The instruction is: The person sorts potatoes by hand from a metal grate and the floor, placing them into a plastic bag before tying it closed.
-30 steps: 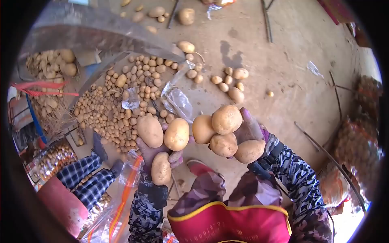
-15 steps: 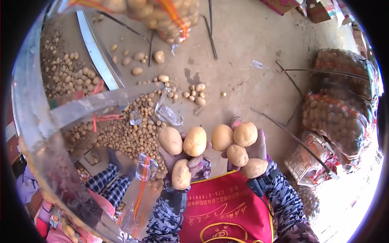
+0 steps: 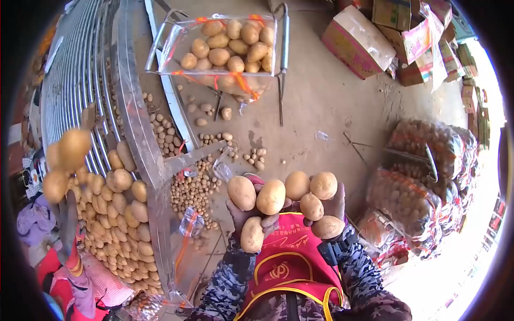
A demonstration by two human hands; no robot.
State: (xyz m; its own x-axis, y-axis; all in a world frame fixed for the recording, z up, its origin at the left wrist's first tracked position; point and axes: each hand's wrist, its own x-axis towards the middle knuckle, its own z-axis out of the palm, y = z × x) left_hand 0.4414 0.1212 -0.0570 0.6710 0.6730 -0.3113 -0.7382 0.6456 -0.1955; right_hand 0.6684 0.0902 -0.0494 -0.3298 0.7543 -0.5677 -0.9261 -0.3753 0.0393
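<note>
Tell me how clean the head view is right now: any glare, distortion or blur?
Head view: strong fisheye, with black corners and the metal rails bowed; bottom right is blown out white by sunlight; hard sun shadows on the ground; potatoes in the left hand and right hand are sharp.

Bare concrete floor (image 3: 321, 123), dusty, w/ small loose potatoes (image 3: 201, 184) scattered beside a metal roller conveyor (image 3: 80, 80) at left. Cardboard boxes (image 3: 358, 43) top right; filled mesh sacks (image 3: 428, 160) stacked along right. Strong daylight at lower right.
</note>
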